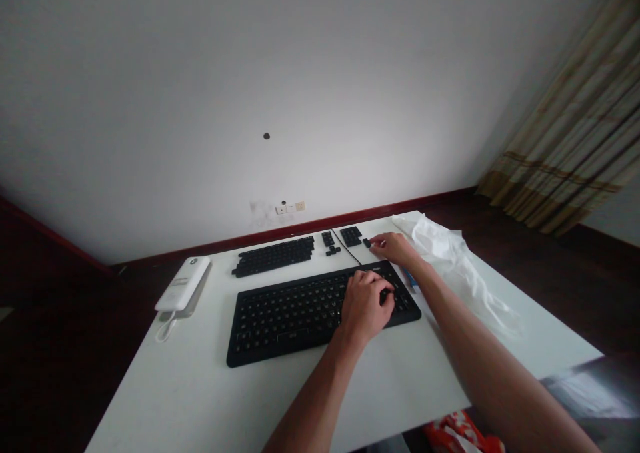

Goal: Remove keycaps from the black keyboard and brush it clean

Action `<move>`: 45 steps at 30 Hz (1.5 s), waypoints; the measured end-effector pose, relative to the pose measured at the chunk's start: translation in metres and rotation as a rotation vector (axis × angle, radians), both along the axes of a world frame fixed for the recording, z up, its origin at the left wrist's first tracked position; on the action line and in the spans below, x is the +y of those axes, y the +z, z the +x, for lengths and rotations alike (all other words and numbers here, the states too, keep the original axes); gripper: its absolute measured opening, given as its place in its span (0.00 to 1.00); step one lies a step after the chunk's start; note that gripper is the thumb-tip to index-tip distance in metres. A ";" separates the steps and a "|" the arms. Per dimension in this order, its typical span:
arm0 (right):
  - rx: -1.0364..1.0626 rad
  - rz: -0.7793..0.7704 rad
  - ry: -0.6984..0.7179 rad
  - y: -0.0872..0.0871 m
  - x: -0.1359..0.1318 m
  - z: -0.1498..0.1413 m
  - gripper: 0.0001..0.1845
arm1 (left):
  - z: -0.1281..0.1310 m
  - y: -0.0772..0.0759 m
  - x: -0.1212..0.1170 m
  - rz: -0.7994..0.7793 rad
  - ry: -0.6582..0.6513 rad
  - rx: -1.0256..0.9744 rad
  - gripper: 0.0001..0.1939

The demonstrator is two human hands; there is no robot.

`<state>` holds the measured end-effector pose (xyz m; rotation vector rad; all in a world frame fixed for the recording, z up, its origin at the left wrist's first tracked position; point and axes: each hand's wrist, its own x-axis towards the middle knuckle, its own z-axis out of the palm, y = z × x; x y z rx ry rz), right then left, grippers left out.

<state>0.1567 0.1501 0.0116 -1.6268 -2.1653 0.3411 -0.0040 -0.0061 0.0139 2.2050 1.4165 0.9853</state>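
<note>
A black keyboard (295,312) lies on the white table, its keycaps off and the switch rows bare. Over its right part rests my left hand (366,301), fingers curled down and closed; whatever they may hold is hidden. Past the keyboard's far right corner, my right hand (394,248) has thumb and fingertips closed at a small black keycap (367,243). Loose keycaps are grouped behind the keyboard: a large main block (275,256), a small cluster (328,239), arrow keycaps (333,250) and a number-pad block (351,236).
A white box-shaped device (184,284) with a cord loop sits at the table's left edge. Crumpled clear plastic (450,253) lies along the right side. A blue tool (410,278) is partly under my right forearm. The keyboard cable (346,245) runs toward the wall.
</note>
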 end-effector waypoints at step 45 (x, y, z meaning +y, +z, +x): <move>0.089 0.224 -0.194 0.062 -0.062 0.041 0.11 | -0.003 -0.001 0.001 0.020 -0.021 -0.075 0.09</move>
